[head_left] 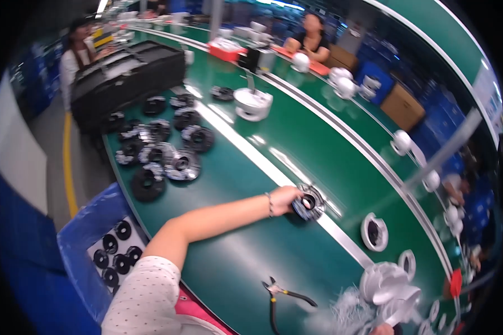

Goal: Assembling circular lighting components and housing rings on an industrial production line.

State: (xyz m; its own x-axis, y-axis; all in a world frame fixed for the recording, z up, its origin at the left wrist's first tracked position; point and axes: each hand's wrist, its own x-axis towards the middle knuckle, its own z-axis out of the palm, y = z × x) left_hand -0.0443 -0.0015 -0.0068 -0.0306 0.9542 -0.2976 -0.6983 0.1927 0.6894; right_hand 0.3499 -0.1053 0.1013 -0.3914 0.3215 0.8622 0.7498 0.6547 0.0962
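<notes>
My left hand (285,200) reaches across the green bench, its fingers closed on the rim of a round black part (309,202) with a hole in the middle. It holds the part over the metal strip between bench and conveyor. At the lower edge, only a bit of my right hand (383,329) shows, beside a pile of white plastic parts (390,286); its fingers are cut off and blurred. Cutting pliers (274,290) with black and yellow handles lie spread on the bench, left of thin clear plastic strands (352,308).
Several similar black round parts (148,182) lie at the bench's left end, near a black crate (129,72). A blue bin (75,240) with black discs stands at lower left. The green conveyor (313,151) carries a white housing (252,104) and a white ring (374,231). Other people work beyond.
</notes>
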